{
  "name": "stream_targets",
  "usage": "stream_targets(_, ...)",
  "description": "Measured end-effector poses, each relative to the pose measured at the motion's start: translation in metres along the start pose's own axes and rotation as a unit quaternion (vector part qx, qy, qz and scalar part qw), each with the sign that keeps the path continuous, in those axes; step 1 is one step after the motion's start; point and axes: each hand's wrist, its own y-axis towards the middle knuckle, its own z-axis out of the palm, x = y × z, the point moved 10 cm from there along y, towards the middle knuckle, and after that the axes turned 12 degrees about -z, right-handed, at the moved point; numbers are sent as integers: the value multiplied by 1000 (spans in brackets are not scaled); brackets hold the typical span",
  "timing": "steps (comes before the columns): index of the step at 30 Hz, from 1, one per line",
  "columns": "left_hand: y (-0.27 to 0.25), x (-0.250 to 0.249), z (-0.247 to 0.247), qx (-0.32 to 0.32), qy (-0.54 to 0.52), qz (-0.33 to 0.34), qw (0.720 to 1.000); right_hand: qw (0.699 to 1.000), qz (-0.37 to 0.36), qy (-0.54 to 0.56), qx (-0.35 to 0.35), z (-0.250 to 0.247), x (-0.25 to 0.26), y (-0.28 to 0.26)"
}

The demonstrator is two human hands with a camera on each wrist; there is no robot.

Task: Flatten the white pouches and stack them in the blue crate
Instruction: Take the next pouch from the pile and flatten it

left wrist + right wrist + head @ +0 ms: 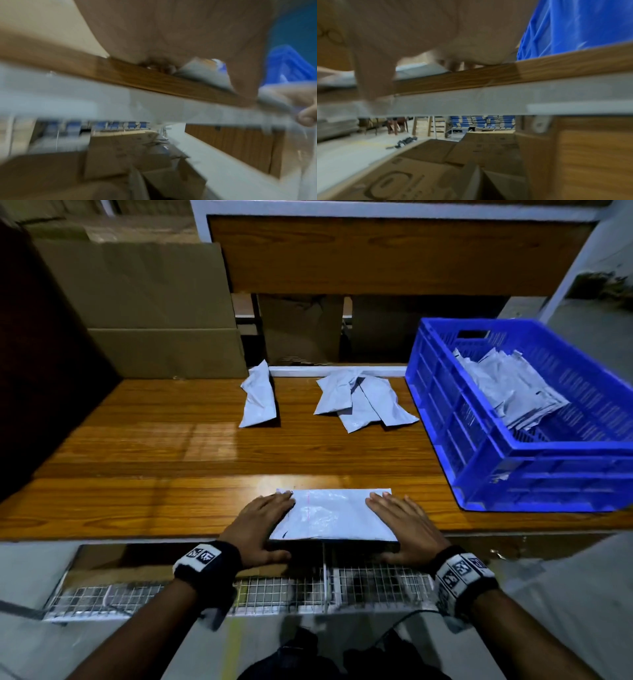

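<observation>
A white pouch (332,517) lies flat at the front edge of the wooden table (154,460). My left hand (263,518) presses its left end with straight fingers, and my right hand (400,518) presses its right end the same way. Both thumbs hang past the table's front edge. The blue crate (513,453) stands at the right and holds a stack of white pouches (510,392). One crumpled pouch (258,395) and a small heap of pouches (363,402) lie at the back of the table. Both wrist views are blurred; the pouch (419,69) shows under the right palm.
Flattened cardboard sheets (147,302) lean at the back left. A wooden panel in a white frame (394,254) rises behind the table. A wire mesh shelf (274,594) lies below the front edge. Cardboard boxes (471,148) sit under the table.
</observation>
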Motion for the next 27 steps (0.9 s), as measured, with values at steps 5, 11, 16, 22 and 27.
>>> stream_targets(5, 1, 0, -14, -7, -61, 11, 998, 970, -21, 152, -191, -46, -13, -14)
stream_targets(11, 2, 26, -49, -174, -355, -194, 898, 882, 109, 375, -265, -66, -47, -19)
stream_targets(16, 13, 34, -36, -139, -254, -307, 906, 890, 199, 349, -217, -47, -56, -17)
stream_targets(22, 5, 20, -54, -195, -45, -316, 927, 909, 291, 158, -254, -61, -53, -29)
stream_targets(27, 26, -64, -40, -195, 9, -122, 973, 950, 145, 35, -273, -77, 17, 17)
